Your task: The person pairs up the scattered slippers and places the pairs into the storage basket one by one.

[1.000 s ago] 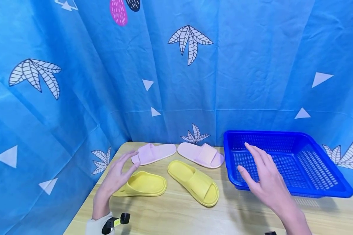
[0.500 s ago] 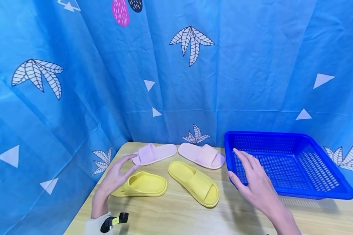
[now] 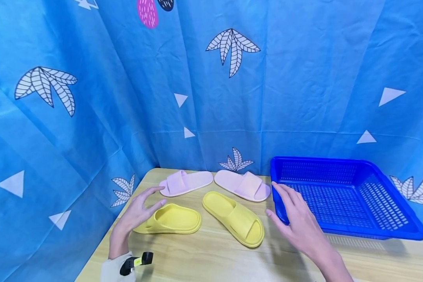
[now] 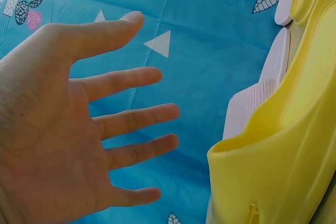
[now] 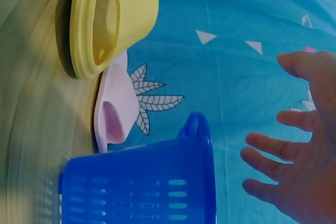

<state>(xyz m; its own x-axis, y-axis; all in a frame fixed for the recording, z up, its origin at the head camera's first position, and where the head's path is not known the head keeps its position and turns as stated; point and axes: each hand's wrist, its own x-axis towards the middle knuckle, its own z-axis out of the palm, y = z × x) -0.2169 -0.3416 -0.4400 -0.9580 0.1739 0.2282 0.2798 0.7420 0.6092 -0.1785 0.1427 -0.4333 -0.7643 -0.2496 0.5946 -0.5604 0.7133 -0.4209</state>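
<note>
My left hand (image 3: pixel 136 212) hovers over the left yellow slipper (image 3: pixel 178 219), fingers spread and holding nothing; in the left wrist view a gap shows between that hand (image 4: pixel 79 129) and the slipper (image 4: pixel 273 166). My right hand (image 3: pixel 301 223), also bare and with fingers extended, is above the near left corner of the blue basket (image 3: pixel 352 231). The right yellow slipper (image 3: pixel 234 219) lies at an angle between the hands. Behind, two pale pink slippers, the left one (image 3: pixel 187 183) and the right one (image 3: pixel 242 185), lie on the table.
The wooden table (image 3: pixel 197 260) bears the slippers and the basket. A blue curtain (image 3: pixel 225 105) with leaf and triangle prints hangs behind and along the left side. The basket's perforated wall (image 5: pixel 131 192) rises from the tabletop in the right wrist view.
My right hand has moved left, from over the basket's interior to its left edge. My left hand has barely shifted. The slippers and basket lie as before.
</note>
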